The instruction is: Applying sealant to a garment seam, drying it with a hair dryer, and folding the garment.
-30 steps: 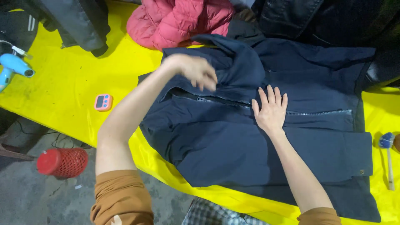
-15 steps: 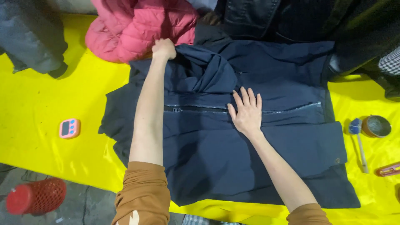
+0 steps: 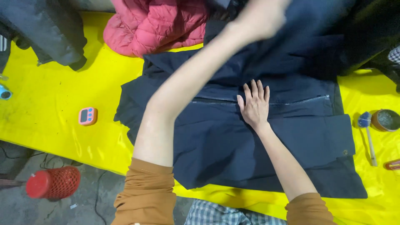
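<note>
The navy jacket [image 3: 233,137] is lying spread out flat on the yellow table [image 3: 50,108], with its zipper [image 3: 291,102] running across the middle, so the whole front is showing. The right hand [image 3: 255,106] is resting on it with open, spread fingers, palm down, just at the zipper line; it is gripping nothing, and I judge it is pressing the cloth so that the jacket is not sliding. The left hand [image 3: 262,16] is reaching across to the far upper part of the jacket. It is blurred, so I cannot tell if it is closed on the cloth or open. Both sleeves of the person are pushed up, leaving the forearms bare. Beyond the jacket, a pink puffer coat [image 3: 154,25] is lying crumpled at the far edge, and a dark coat [image 3: 46,33] is sitting at the far left corner. A small pink timer [image 3: 87,116] is lying on the table well left of the jacket. To the right, a brush [image 3: 366,133] and a small round tin [image 3: 385,120] are sitting near each other. On the floor, a red mesh basket [image 3: 54,182] is lying on its side.
</note>
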